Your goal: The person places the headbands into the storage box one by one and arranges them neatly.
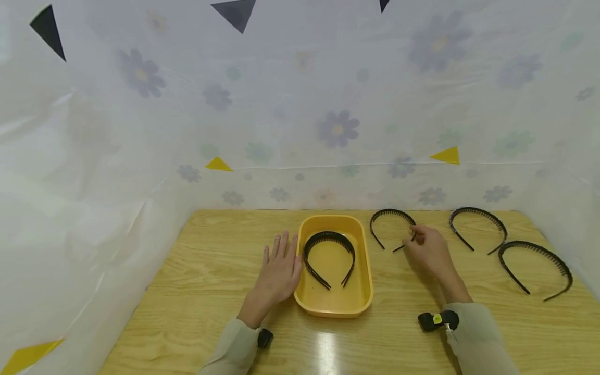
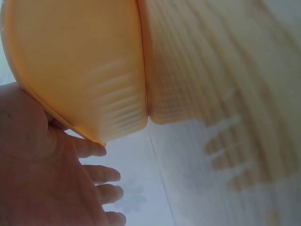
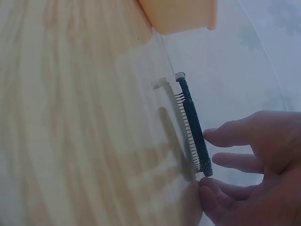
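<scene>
A yellow plastic tray (image 1: 334, 307) stands on the table, holding black toothed headbands (image 1: 329, 237) that lie nested together; their exact number is unclear. My left hand (image 1: 276, 273) rests along the tray's left side with its fingers straight, and in the left wrist view the palm lies against the tray wall (image 2: 80, 61). To the right of the tray, my right hand (image 1: 428, 250) pinches the right arm of a black toothed headband (image 1: 391, 211). In the right wrist view, thumb and fingers are at the near end of this headband (image 3: 194, 125).
Two more black headbands lie farther right on the wooden table (image 1: 211, 245), one toward the back (image 1: 478, 210) and one nearer the front (image 1: 539, 246). A flowered white sheet (image 1: 290, 104) hangs behind the table's back edge and along the sides.
</scene>
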`<act>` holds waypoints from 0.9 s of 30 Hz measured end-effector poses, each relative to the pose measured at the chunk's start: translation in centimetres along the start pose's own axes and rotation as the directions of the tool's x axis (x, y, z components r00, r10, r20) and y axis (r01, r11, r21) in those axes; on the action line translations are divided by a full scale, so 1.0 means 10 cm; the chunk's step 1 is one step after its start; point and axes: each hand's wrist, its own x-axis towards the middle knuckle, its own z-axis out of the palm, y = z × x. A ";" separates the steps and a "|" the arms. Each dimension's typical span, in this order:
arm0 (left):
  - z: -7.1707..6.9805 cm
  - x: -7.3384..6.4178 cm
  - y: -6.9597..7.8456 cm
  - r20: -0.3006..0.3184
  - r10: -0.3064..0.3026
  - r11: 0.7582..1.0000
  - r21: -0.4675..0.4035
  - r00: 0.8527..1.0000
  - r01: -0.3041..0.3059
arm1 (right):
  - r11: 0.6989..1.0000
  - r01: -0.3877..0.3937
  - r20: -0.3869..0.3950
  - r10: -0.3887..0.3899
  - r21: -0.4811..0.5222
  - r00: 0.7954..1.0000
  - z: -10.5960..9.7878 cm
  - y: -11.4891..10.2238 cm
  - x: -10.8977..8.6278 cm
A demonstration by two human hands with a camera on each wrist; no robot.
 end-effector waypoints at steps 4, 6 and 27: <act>0.00 0.00 0.00 0.001 -0.001 1.000 -0.001 1.000 0.001 | 1.000 -0.029 0.011 0.029 0.002 1.000 0.03 0.01 0.01; 0.00 0.00 0.01 0.001 -0.004 1.000 -0.002 1.000 0.004 | 0.999 -0.042 0.018 0.042 0.004 0.999 0.03 0.01 0.01; 0.01 0.01 -0.01 0.004 -0.007 1.000 -0.009 1.000 0.007 | 0.997 -0.066 -0.106 0.069 0.027 0.992 -0.01 -0.05 0.00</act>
